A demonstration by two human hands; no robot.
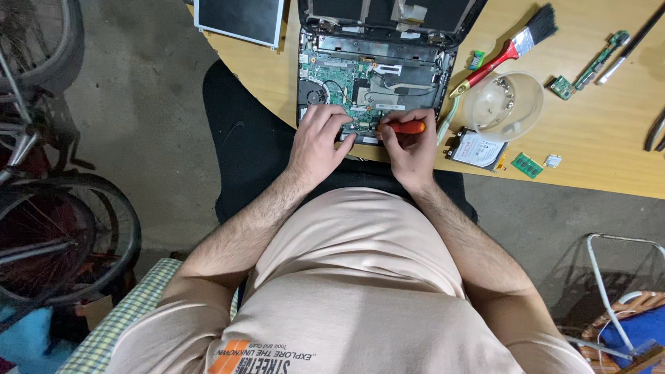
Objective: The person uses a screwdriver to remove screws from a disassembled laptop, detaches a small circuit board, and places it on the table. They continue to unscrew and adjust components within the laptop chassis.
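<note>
Table (603,145) w/ opened laptop (370,76), concrete floor (152,104)

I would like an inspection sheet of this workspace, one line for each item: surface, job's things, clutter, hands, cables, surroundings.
Surface: light wooden table with a curved edge.
Job's things: opened black laptop with its green circuit board exposed; orange-handled screwdriver.
Clutter: red-handled paintbrush, clear plastic bowl, silver hard drive, small green memory modules, narrow green circuit strip, detached screen panel, dark pliers handles.
Hands: left hand rests on the laptop's front edge; right hand grips the screwdriver.
Cables: thin wires inside the laptop.
Surroundings: bicycle wheels, concrete floor, black chair seat.
</note>
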